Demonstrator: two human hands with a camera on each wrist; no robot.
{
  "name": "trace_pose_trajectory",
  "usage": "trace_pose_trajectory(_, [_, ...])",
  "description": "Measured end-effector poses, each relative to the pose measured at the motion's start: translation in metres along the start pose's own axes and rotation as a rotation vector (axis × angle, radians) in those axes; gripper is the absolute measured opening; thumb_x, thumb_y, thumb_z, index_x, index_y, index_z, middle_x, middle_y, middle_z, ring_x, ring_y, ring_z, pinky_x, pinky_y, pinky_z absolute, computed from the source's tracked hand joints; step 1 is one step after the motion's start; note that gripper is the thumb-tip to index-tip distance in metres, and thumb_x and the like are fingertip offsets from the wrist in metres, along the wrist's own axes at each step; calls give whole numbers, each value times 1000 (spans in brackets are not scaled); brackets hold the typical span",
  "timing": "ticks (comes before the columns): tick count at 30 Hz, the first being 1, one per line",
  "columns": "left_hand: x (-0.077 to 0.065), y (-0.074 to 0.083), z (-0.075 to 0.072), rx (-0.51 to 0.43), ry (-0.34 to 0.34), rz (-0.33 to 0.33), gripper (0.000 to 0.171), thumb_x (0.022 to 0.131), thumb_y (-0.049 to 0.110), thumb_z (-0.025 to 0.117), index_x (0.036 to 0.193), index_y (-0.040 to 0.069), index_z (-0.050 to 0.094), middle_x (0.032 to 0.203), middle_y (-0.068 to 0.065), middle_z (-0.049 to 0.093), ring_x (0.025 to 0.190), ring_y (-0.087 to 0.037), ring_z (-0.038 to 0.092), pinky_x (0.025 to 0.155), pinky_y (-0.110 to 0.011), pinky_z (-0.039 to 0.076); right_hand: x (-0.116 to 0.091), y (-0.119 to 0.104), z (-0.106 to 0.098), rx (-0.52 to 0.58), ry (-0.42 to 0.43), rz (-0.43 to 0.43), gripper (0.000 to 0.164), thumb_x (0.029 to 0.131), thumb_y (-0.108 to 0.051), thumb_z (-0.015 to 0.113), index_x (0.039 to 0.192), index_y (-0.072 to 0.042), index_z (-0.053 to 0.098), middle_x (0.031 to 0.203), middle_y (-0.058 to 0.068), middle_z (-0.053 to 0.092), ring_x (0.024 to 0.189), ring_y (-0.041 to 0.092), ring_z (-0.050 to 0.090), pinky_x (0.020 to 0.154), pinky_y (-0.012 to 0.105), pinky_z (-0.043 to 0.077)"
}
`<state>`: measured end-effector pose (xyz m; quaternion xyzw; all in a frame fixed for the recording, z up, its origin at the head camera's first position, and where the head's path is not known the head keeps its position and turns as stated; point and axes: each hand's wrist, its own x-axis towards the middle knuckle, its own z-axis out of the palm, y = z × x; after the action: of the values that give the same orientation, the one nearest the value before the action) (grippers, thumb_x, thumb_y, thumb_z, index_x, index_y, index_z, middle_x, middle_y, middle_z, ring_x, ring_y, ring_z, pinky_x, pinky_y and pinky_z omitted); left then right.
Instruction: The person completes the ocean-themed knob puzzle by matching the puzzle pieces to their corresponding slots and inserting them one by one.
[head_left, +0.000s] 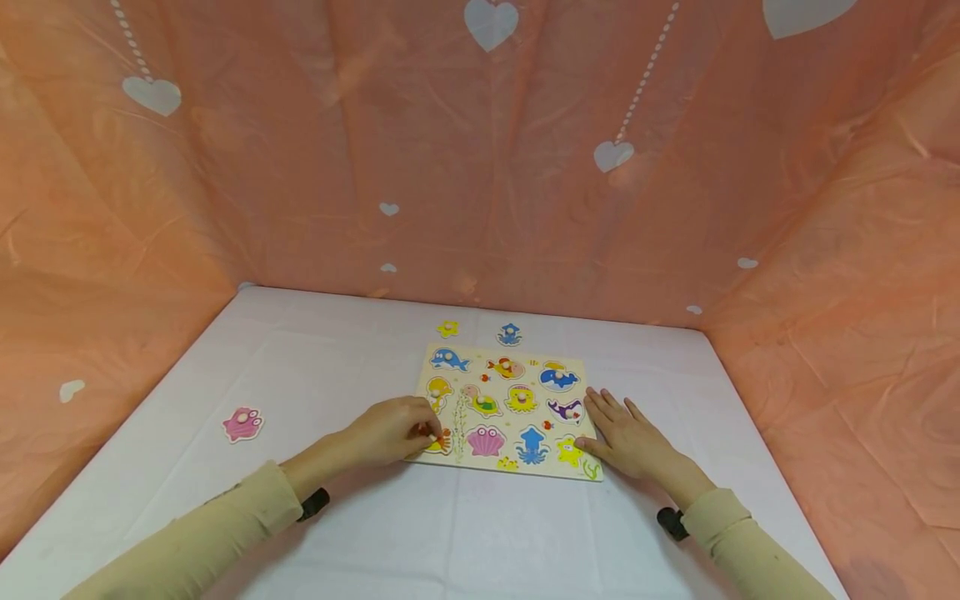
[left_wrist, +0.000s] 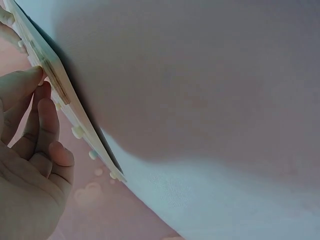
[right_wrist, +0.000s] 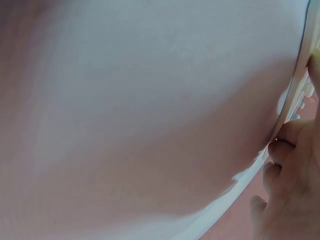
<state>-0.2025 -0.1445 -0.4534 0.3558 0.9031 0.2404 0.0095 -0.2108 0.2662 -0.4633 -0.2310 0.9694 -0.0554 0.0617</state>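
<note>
While the right hand (head_left: 633, 437) rests, fingers spread, at the right edge of the board (head_left: 547, 470), the left hand (head_left: 396, 429) pinches the crab (head_left: 446, 442) at the near left corner. It seems to be getting fitted; next probably needs a gentle push. Shell (head_left: 243, 424), star (head_left: 448, 328) and squid (head_left: 509, 334) lie loose.

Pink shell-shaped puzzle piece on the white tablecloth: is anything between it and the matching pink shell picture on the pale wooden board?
Yes: the person's bare left hand, pinching the orange crab piece near the close left corner of the board, lies across the straight line between the shell-shaped piece and the shell picture, which itself looks uncovered.
</note>
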Motion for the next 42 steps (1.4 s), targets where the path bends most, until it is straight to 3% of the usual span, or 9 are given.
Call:
trace_pose_trajectory(17, [1,-1,1,-14,-19,-16,12,90,5,78,96,15,77,93,10,65,78,-7,52,69,-24,46,1,-1,-2,-4,-5,1,82,104,-51,57,159,5,33,167,23,29,154,46,23,121,66,17])
trace_pose_trajectory(25, [0,-2,0,-1,-4,-44,11,91,11,79,100,16,77,100,9,67,84,-7,55,75,-26,49,1,-1,-3,-5,-9,7,82,104,-51,57,159,5,32,167,23,29,154,46,23,121,66,18])
trace_pose_trajectory(30, [-3,-4,-5,3,53,-64,13,91,10,79,102,15,77,101,9,68,84,-6,56,74,-27,51,1,-1,-2,-9,-7,10,82,104,-50,57,159,5,33,166,23,29,154,46,23,121,66,18])
trace_pose_trajectory(36, [-13,-8,-18,-23,135,-133,16,90,8,77,103,16,77,105,11,68,87,-9,57,76,-30,50,0,0,-1,-11,1,0,81,104,-50,57,158,6,34,166,24,30,154,46,24,121,66,18])
trace_pose_trajectory(42, [-29,-19,-33,-19,242,-131,18,88,5,80,104,13,76,105,8,69,87,-11,60,76,-34,51,-1,-1,0,-12,9,-6,81,104,-50,57,158,6,35,166,24,30,153,46,25,120,66,19])
